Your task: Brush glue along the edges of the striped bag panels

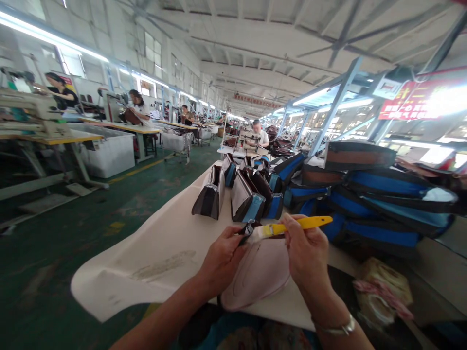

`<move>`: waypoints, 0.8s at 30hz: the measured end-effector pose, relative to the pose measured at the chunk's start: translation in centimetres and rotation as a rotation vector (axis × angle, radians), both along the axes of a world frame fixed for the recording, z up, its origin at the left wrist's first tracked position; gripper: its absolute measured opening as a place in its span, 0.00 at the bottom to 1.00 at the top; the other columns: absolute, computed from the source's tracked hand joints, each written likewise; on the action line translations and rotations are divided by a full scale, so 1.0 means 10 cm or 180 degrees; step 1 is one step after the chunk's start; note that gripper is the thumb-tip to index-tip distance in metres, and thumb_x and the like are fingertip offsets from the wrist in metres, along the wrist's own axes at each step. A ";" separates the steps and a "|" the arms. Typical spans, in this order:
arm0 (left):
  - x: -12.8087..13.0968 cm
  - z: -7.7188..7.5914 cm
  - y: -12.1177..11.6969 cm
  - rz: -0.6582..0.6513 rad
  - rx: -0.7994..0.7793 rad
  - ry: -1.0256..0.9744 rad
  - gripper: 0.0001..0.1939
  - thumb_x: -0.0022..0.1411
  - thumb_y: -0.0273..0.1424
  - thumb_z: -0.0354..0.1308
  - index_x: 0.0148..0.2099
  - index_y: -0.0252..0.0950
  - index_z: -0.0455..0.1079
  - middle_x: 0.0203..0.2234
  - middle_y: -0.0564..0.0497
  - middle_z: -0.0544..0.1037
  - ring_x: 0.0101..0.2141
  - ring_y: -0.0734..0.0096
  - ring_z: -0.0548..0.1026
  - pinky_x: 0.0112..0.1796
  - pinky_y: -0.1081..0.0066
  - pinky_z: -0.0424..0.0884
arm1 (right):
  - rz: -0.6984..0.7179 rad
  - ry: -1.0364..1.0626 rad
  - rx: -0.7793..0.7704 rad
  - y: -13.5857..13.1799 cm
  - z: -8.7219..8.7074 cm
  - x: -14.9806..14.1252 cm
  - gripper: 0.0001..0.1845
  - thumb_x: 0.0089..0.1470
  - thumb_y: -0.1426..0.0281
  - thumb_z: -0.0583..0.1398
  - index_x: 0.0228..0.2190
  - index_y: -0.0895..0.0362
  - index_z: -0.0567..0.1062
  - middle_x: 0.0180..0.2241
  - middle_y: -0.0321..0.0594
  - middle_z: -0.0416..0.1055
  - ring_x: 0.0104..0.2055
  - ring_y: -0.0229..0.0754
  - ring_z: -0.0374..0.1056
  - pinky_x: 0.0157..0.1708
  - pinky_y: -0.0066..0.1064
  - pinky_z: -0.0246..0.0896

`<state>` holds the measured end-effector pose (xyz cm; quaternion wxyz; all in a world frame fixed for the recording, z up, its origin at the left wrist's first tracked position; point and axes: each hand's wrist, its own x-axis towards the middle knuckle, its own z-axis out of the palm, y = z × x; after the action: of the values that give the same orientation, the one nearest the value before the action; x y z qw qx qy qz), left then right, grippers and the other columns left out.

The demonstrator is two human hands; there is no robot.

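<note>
My right hand (305,245) grips a paintbrush with a yellow handle (316,222). Its pale bristles touch the dark upper edge of a bag piece (260,274) with a light pinkish side. Fingers closed, my left hand (224,257) pinches that edge just left of the bristles. The piece stands tilted close to my body, partly covered by both hands. Beyond it, several sewn bag pieces (248,197) with blue, black and white sides stand in rows on the pale covered table (164,243).
Blue and black bag parts (383,209) are piled at the right. A tub with a whitish inside (379,308) and a pink cloth sits at lower right. Left of the green floor (120,214) are sewing machines (36,114), a white bin (113,150) and seated workers.
</note>
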<state>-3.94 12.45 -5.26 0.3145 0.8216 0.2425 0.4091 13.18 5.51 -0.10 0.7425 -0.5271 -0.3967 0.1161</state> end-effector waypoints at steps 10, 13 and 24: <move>-0.02 -0.03 -0.02 -0.0025 -0.0067 -0.0064 0.11 0.70 0.31 0.49 0.44 0.38 0.74 0.50 0.46 0.71 0.50 0.65 0.72 0.51 0.67 0.68 | -0.0083 -0.0322 -0.0100 -0.07 0.02 -0.08 0.17 0.59 0.55 0.63 0.29 0.56 0.74 0.17 0.29 0.60 0.20 0.35 0.56 0.20 0.27 0.49; -0.04 -0.03 -0.03 -0.0057 -0.0111 -0.0034 0.12 0.70 0.31 0.49 0.44 0.38 0.74 0.49 0.46 0.72 0.49 0.64 0.72 0.51 0.66 0.69 | 0.0035 -0.0294 -0.0090 -0.06 -0.01 -0.10 0.17 0.60 0.56 0.62 0.30 0.56 0.74 0.17 0.29 0.60 0.20 0.35 0.56 0.20 0.28 0.50; -0.13 0.09 0.25 -0.0338 -0.0103 -0.0189 0.14 0.69 0.35 0.51 0.45 0.38 0.78 0.48 0.46 0.78 0.51 0.62 0.75 0.53 0.65 0.70 | -0.0936 -0.0375 0.0277 -0.51 0.33 0.06 0.14 0.59 0.58 0.62 0.29 0.55 0.72 0.19 0.31 0.62 0.20 0.37 0.58 0.21 0.30 0.53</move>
<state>-5.19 14.94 -4.41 0.3561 0.8155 0.1957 0.4121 13.73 0.44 3.16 0.7491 -0.5527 -0.3628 -0.0422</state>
